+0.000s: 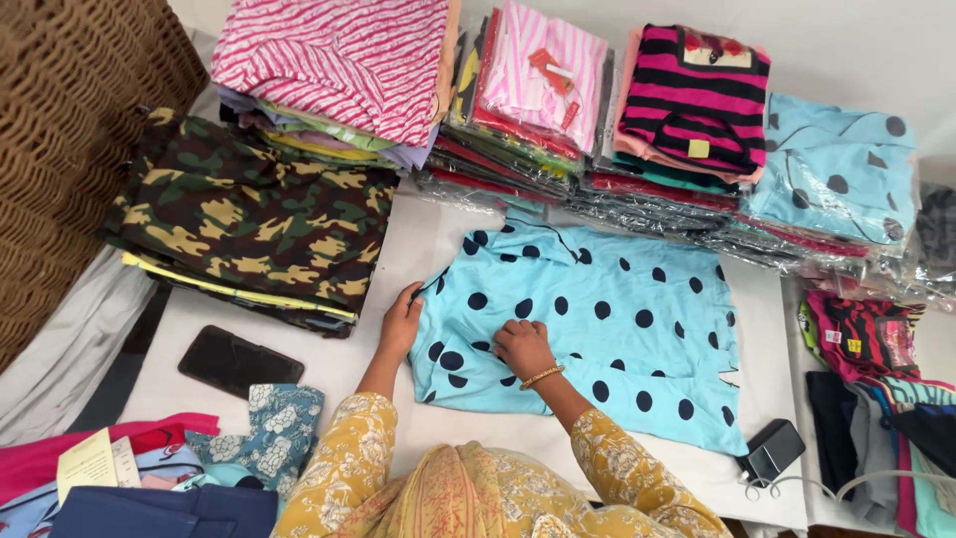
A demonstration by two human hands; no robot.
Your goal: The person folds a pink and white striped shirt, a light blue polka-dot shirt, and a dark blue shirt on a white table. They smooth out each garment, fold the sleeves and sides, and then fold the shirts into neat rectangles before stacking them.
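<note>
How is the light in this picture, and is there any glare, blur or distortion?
Head view: the light is soft and even, with only faint shadows under the left hand and right hand on the blue dotted garment; glare shows on the plastic-wrapped stacks; the focus is sharp in the middle; the wicker basket leans from wide-angle distortion.

White table (438, 234), wicker basket (70, 120)

Two hands, one spread dotted shirt (597, 329), five stacks of folded clothes, one phone (237, 361), one charger (775, 450), one basket (70, 130).
</note>
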